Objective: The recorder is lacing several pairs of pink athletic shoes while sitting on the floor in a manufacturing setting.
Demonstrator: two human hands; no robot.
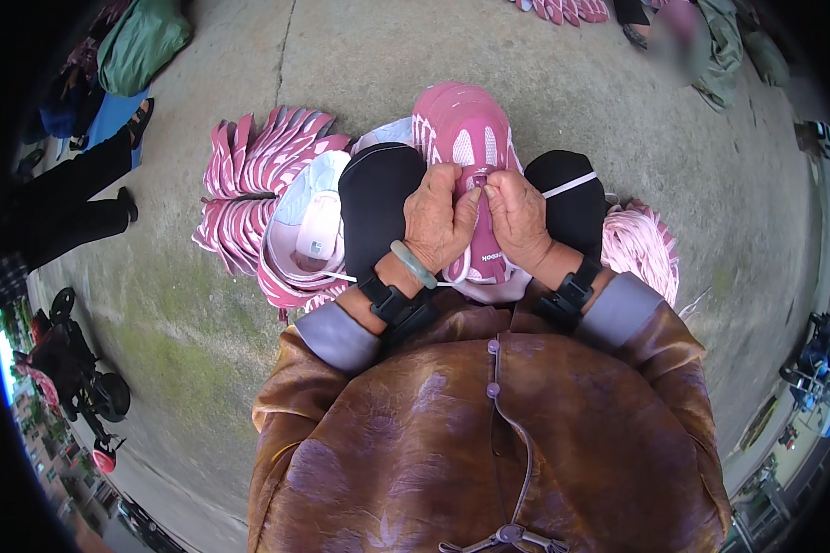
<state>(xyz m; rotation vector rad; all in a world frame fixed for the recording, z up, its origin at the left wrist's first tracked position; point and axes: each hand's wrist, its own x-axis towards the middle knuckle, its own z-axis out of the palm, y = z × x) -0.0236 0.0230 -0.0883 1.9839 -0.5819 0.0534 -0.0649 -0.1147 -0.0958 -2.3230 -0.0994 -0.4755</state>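
Observation:
A pink and white shoe upper (pixel 461 129) lies between my knees, toe pointing away, with more uppers nested beneath its toe. My left hand (pixel 441 217) is closed on the left edge of its lace opening, thumb and fingers pinched near the tongue (pixel 484 241). Across from it, my right hand (pixel 519 217) pinches the right edge, the two thumbs close together. What lies between the fingertips is too small to make out. A white lace or cord (pixel 570 184) runs from beside my right hand across my right knee.
Stacked pink uppers (pixel 267 170) and one showing its pale lining (pixel 309 230) lie left of my knees. A bundle of pale pink laces (pixel 638 247) is at the right. Another person's legs (pixel 83 198) reach in from the left, near a green sack (pixel 143 46). A motorcycle (pixel 78 369) stands lower left.

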